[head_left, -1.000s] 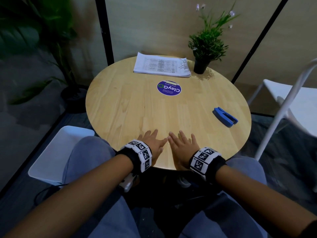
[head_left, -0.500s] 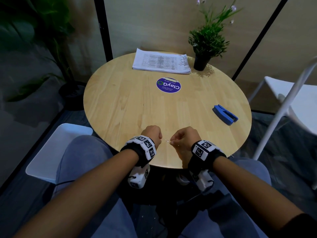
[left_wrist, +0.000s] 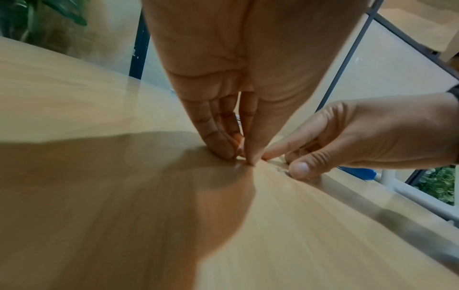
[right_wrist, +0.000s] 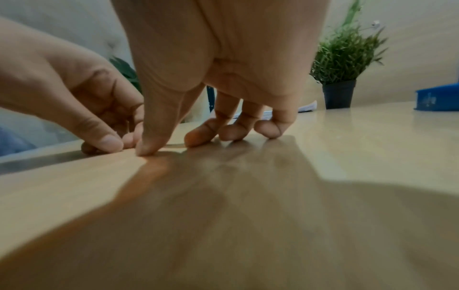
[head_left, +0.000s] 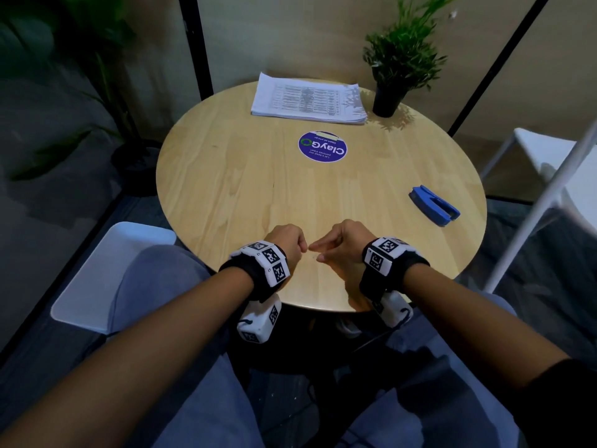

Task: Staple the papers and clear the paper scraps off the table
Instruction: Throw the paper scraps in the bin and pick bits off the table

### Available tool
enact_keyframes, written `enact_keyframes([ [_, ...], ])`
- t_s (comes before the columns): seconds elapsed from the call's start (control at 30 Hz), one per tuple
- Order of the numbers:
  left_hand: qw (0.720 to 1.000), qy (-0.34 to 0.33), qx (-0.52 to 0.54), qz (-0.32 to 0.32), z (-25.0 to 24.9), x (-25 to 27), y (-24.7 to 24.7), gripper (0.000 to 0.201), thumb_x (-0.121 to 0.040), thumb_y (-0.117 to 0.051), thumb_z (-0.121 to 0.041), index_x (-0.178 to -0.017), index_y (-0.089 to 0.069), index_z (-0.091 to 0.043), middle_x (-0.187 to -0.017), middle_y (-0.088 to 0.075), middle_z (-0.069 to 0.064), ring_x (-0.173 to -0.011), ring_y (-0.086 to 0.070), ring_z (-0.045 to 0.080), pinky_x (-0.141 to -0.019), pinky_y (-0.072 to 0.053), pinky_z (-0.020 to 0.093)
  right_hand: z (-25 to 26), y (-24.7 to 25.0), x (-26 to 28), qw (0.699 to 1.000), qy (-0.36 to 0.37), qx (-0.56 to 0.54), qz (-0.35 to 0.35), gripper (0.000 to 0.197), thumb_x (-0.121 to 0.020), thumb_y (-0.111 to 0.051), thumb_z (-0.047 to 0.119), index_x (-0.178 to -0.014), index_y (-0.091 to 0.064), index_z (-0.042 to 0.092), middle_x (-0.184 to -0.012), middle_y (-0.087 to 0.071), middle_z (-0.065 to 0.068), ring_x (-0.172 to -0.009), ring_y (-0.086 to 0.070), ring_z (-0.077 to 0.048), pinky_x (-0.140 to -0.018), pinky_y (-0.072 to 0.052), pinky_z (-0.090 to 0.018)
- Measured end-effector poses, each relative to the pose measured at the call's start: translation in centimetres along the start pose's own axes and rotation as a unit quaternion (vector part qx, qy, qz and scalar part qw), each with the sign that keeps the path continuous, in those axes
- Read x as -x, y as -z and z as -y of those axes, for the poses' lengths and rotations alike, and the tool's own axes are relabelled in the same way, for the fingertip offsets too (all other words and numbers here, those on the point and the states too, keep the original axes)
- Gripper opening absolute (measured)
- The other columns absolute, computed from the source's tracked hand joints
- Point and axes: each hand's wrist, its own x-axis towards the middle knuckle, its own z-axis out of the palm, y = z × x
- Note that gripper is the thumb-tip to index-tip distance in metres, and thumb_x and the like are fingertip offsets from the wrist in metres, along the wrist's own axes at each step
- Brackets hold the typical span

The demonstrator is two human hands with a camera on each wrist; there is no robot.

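Observation:
A stack of printed papers [head_left: 308, 100] lies at the far edge of the round wooden table [head_left: 242, 195]. The blue stapler [head_left: 434, 205] rests near the right rim, well away from both hands. At the near edge my left hand [head_left: 303, 250] is bunched, its thumb and fingertips pressed together on the wood [left_wrist: 246, 160]; nothing shows between them. My right hand [head_left: 316, 253] faces it, almost touching. Its forefinger and thumb curl round tiny pale paper scraps [left_wrist: 280, 168] on the table, and its other fingertips [right_wrist: 231, 135] rest on the wood.
A potted plant [head_left: 387, 100] stands right of the papers. A round purple sticker [head_left: 322, 147] marks the table's middle. White chairs sit at the right [head_left: 549, 150] and lower left [head_left: 113, 273]. A large dark plant fills the left corner.
A second ago both hands lay flat with straight fingers on the near edge. They have since curled, fingertips drawn together over the spot between them.

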Motion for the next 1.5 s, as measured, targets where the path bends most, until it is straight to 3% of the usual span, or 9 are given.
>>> enact_keyframes([
  [0.3,1.0,0.004,-0.011,0.017,0.0,-0.2,-0.3,0.019,-0.084,-0.055,-0.002,-0.09,-0.07,-0.014,-0.104,-0.069,0.008,-0.097,-0.065,0.024,-0.082,-0.049,0.028,0.3,0.1,-0.2,0.999,0.012,0.03,0.009,0.018,-0.071,-0.08,0.018,-0.088,-0.078,0.014,-0.076,-0.07,0.002,-0.073,-0.06,-0.004,-0.074,-0.046,-0.015],
  [0.5,1.0,0.005,-0.017,0.022,-0.5,0.0,-0.3,0.014,-0.083,-0.061,-0.006,-0.093,-0.07,-0.012,-0.103,-0.07,0.008,-0.098,-0.065,0.024,-0.087,-0.052,0.032,0.4,-0.4,0.2,0.997,0.019,0.081,-0.005,0.013,-0.075,-0.077,0.018,-0.088,-0.077,0.014,-0.088,-0.073,-0.003,-0.068,-0.055,0.001,-0.062,-0.038,-0.007],
  [0.73,0.999,0.008,-0.025,0.022,-0.9,0.8,-0.3,0.014,-0.084,-0.06,-0.006,-0.091,-0.07,-0.013,-0.105,-0.069,0.01,-0.099,-0.064,0.026,-0.086,-0.051,0.031,1.9,-1.1,1.0,0.98,0.011,0.197,0.012,0.016,-0.085,-0.058,0.011,-0.093,-0.072,0.01,-0.089,-0.06,-0.001,-0.085,-0.058,-0.018,-0.074,-0.042,-0.025],
  [0.93,0.999,0.007,-0.04,0.027,-1.3,1.4,-0.2,0.014,-0.084,-0.059,-0.006,-0.081,-0.062,-0.02,-0.105,-0.07,0.01,-0.099,-0.064,0.027,-0.085,-0.05,0.032,1.8,-2.3,1.4,0.97,0.005,0.244,0.006,0.022,-0.092,-0.049,0.015,-0.106,-0.063,0.006,-0.113,-0.054,-0.014,-0.105,-0.056,-0.031,-0.089,-0.044,-0.034],
  [1.07,0.999,0.007,-0.04,0.027,-1.2,1.6,-0.3,0.014,-0.084,-0.059,-0.006,-0.085,-0.067,-0.018,-0.105,-0.069,0.009,-0.099,-0.064,0.027,-0.085,-0.05,0.032,1.8,-2.1,1.4,0.973,-0.003,0.231,0.019,0.017,-0.091,-0.049,0.013,-0.1,-0.063,0.007,-0.108,-0.055,-0.015,-0.105,-0.056,-0.033,-0.091,-0.045,-0.037],
  [1.13,0.999,0.007,-0.037,0.022,-1.1,1.5,-0.3,0.016,-0.084,-0.059,-0.006,-0.092,-0.07,-0.014,-0.105,-0.069,0.009,-0.098,-0.064,0.026,-0.085,-0.05,0.031,1.9,-1.5,1.5,0.98,-0.005,0.199,0.014,0.01,-0.088,-0.05,0.009,-0.087,-0.06,0.009,-0.094,-0.056,-0.012,-0.099,-0.059,-0.036,-0.082,-0.045,-0.035],
  [1.2,0.999,0.006,-0.035,0.02,-1.0,1.4,-0.2,0.016,-0.083,-0.061,-0.007,-0.094,-0.07,-0.013,-0.105,-0.069,0.008,-0.098,-0.064,0.025,-0.084,-0.05,0.031,1.4,-0.9,1.5,0.988,-0.002,0.151,-0.011,0.01,-0.087,-0.05,0.009,-0.086,-0.06,0.008,-0.091,-0.06,-0.011,-0.086,-0.058,-0.028,-0.073,-0.04,-0.028],
  [1.3,0.999,-0.004,-0.038,0.023,-1.3,1.1,-0.1,0.015,-0.08,-0.069,-0.011,-0.095,-0.069,-0.013,-0.099,-0.067,0.007,-0.097,-0.064,0.025,-0.082,-0.049,0.031,0.3,-0.3,1.4,0.993,-0.002,0.118,-0.031,0.015,-0.087,-0.054,0.011,-0.095,-0.066,0.006,-0.098,-0.068,-0.008,-0.084,-0.054,-0.016,-0.076,-0.042,-0.024],
  [1.5,0.998,-0.031,-0.041,0.02,-2.3,0.6,-0.2,0.019,-0.077,-0.074,-0.016,-0.095,-0.071,-0.011,-0.088,-0.063,0.002,-0.095,-0.064,0.023,-0.082,-0.049,0.031,-1.0,0.0,1.0,0.996,0.006,0.083,-0.04,0.007,-0.08,-0.072,0.019,-0.085,-0.073,0.014,-0.081,-0.068,0.0,-0.074,-0.057,-0.007,-0.069,-0.044,-0.016],
])
